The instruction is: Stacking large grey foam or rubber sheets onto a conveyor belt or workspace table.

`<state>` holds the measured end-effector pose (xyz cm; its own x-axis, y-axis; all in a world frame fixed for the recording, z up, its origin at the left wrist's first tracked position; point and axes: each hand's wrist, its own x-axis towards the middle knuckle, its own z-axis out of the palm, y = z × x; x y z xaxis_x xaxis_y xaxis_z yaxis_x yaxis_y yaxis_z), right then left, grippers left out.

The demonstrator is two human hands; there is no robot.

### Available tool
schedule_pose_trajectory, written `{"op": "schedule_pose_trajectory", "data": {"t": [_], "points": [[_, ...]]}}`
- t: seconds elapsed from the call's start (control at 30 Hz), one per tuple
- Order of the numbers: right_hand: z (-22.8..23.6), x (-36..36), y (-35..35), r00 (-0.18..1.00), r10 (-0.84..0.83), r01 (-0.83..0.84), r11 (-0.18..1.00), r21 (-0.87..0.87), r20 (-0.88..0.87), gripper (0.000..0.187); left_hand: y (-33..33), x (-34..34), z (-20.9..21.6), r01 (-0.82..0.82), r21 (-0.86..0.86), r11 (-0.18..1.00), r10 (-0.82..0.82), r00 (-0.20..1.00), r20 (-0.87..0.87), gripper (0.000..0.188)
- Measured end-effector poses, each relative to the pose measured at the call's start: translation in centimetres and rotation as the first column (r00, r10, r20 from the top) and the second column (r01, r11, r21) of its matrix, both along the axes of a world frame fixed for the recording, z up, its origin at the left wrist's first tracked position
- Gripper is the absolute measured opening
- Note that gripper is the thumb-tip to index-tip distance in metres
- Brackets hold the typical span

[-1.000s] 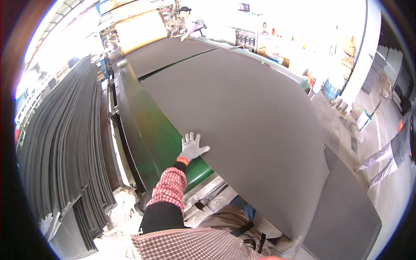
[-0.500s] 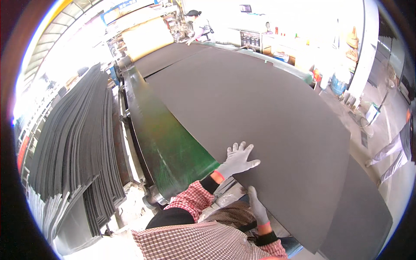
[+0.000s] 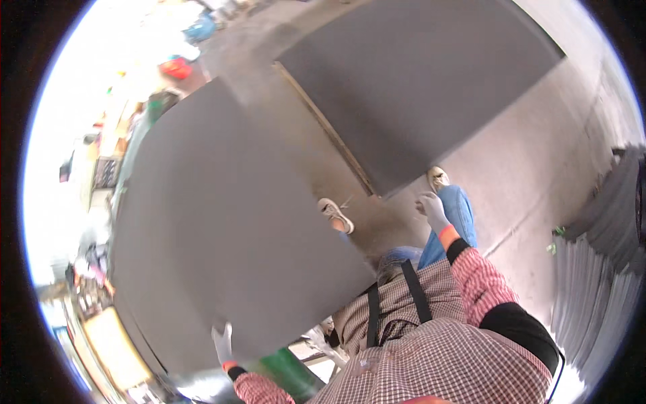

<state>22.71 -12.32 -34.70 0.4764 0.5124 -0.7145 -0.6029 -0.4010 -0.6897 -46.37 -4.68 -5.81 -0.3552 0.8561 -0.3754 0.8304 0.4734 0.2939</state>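
A large dark grey sheet (image 3: 222, 202) spreads across the left half of the view, over a green conveyor belt (image 3: 289, 374). My left hand (image 3: 223, 343), in a pale grey glove, is at the sheet's near left part, thumb and fingers apart, its tips smeared by motion. On the other side, my right hand (image 3: 434, 210), gloved alike, hangs beside my right knee. Its fingers are loosely bent and apart, and I see nothing in them. Closest to it lies a second dark grey sheet stack (image 3: 431, 87), low over the floor, with a light wooden strip (image 3: 330, 131) along its left edge.
Hanging or stacked dark sheets (image 3: 592, 289) stand at the right rim. My shoes (image 3: 336, 215) are on the concrete floor (image 3: 511, 182) between the sheets. A yellowish roll (image 3: 118, 347) is at the lower left; a red item (image 3: 176, 67) and a blue container (image 3: 200, 27) are at upper left.
My view has swung to the right, bringing the low sheet stack and floor into sight. My right hand has come off the sheet's edge to beside my knee. My left hand remains by the sheet.
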Motion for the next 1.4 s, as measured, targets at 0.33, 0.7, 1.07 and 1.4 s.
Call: {"op": "schedule_pose_trajectory", "data": {"t": [0.33, 0.7, 1.07, 1.4], "points": [[-24.2, 3.1, 4.2, 0.942, -0.116, 0.036, 0.967, -0.252, -0.314, 0.031, 1.3, 8.9, 0.0, 0.013, 0.365, 0.931, 0.176, 0.861, -0.477, 0.049], [-19.8, 0.3, 10.5, 0.844, -0.483, 0.327, 0.809, -0.489, -0.234, 0.035, -0.9, 35.4, -6.9, 0.346, 0.371, 0.862, -0.407, 0.908, 0.097, 0.029], [15.8, 7.8, 13.1, 0.994, 0.041, 0.014, 0.872, 0.489, -0.103, 0.023, 4.2, 56.4, -6.0, 0.163, 0.368, 0.915, -0.403, 0.334, 0.852, 0.060], [35.7, -2.0, 3.2, 0.971, -0.191, 0.016, 0.656, 0.755, 0.145, 0.063, 4.2, 44.7, 14.3, -0.195, 0.872, 0.450, -0.817, 0.306, 0.489, 0.035]]}}
